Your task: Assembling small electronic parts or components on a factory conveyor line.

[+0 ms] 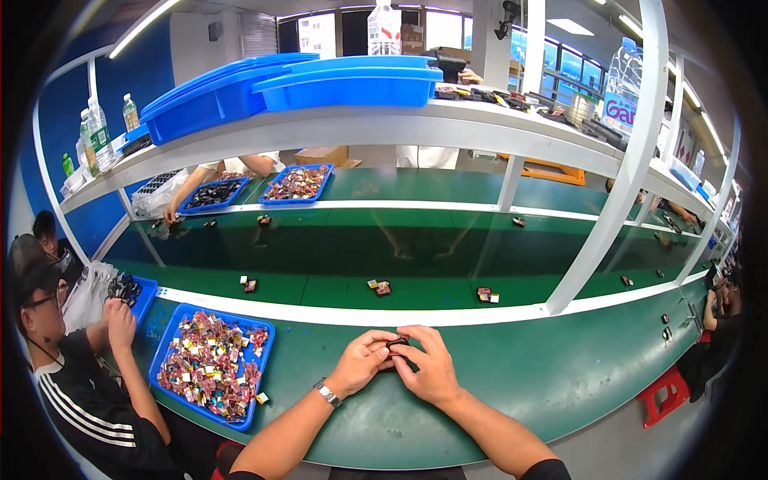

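A small black plastic part (397, 342) is pinched between both my hands above the green tabletop (512, 376); its exact kind is too small to tell. My left hand (360, 364), with a metal-banded watch at the wrist, has its thumb and fingers closed on the part's left side. From the right, my right hand (430, 368) grips it too, with the fingers bent over its top. The hands cover most of the piece. Left of them stands a blue tray (262, 384) heaped with small red circuit boards (210, 360) bearing white and yellow pieces.
Ahead, a dark green conveyor belt (336, 272) carries several small assemblies (382, 287). A white post (608, 176) and shelf (336, 128) with blue bins (348, 86) stand over it. At left sits a co-worker (88, 384); across the belt are more trays (298, 184).
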`<state>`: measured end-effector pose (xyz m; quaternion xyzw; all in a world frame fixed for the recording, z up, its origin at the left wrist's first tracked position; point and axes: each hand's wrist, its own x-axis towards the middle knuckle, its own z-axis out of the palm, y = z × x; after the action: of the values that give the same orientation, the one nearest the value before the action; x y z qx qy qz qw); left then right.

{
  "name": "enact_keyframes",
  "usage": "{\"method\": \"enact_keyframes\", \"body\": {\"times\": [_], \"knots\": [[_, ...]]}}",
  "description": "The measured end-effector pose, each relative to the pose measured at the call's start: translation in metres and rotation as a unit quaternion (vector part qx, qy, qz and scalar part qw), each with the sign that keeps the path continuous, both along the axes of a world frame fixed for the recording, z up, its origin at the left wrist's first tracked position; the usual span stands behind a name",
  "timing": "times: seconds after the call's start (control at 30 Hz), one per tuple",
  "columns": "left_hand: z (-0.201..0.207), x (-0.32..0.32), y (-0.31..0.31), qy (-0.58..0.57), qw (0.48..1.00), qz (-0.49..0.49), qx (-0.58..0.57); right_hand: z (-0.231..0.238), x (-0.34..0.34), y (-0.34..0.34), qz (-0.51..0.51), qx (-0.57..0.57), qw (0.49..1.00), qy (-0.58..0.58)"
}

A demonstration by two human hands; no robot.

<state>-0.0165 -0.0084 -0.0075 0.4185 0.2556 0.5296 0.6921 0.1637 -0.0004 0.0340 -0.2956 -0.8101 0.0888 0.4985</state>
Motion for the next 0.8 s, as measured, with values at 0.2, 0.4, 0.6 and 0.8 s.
{"method": "enact_keyframes", "body": {"times": [0.2,0.4,0.6,0.8], "knots": [[-0.007,-0.003,0.002,-0.024,0.999,-0.021,0.007,-0.003,0.001,0.001,0.008,-0.003,1.0,0.012],[-0.006,-0.002,0.0,-0.026,0.999,-0.033,0.011,-0.003,0.003,0.0,0.024,-0.016,0.999,0.023],[-0.005,0.0,-0.002,-0.021,1.0,-0.014,-0.01,-0.002,0.004,-0.001,0.039,-0.012,0.999,0.009],[-0.006,0.001,0.004,-0.043,0.999,-0.029,0.003,0.001,0.007,0.0,-0.001,0.008,1.0,0.006]]}}
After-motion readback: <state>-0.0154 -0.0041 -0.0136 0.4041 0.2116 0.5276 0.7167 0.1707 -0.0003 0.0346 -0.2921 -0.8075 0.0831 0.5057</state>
